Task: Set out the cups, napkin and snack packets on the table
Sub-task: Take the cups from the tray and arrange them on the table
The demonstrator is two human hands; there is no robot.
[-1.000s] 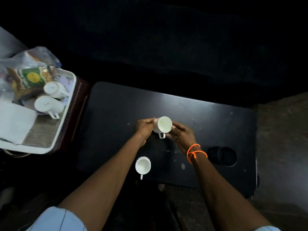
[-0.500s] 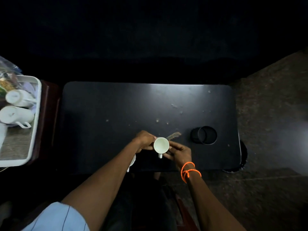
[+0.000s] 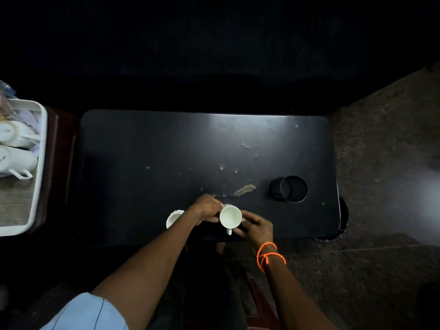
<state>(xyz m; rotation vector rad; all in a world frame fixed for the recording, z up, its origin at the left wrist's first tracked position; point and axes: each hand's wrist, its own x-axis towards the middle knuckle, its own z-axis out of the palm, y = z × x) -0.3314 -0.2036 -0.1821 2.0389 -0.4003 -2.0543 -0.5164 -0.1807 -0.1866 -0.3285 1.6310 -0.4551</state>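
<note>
Head view. No legible brand, label or writing anywhere; lighting is dim.

White cup (image 3: pixel 230 218) sits mouth-up at the near edge of the black table (image 3: pixel 152 148), handle pointing toward the person. Left hand (image 3: pixel 207 209) grips its left side with curled fingers; right hand (image 3: pixel 257 227) holds its right side and near base, fingers wrapped around it. Orange cord bracelet (image 3: pixel 268 255) on the right wrist.

Second white cup (image 3: pixel 173 218) stands just left of the first, mostly hidden behind the left forearm; only part of its rim shows.

White tray (image 3: pixel 40 163) at far left, cut off by the frame edge, on a dark wooden stand. Two more white cups (image 3: pixel 16 148) lie on their sides in it, one handle visible. Clear snack packet (image 3: pixel 6 96) at the tray's far corner is mostly out of frame; print unreadable. Napkin cannot be made out.

Round cup-holder recess (image 3: pixel 289 188) in the table at right. Pale scuffs and one chipped patch (image 3: pixel 245 189) mark the surface just beyond the hands.
</note>
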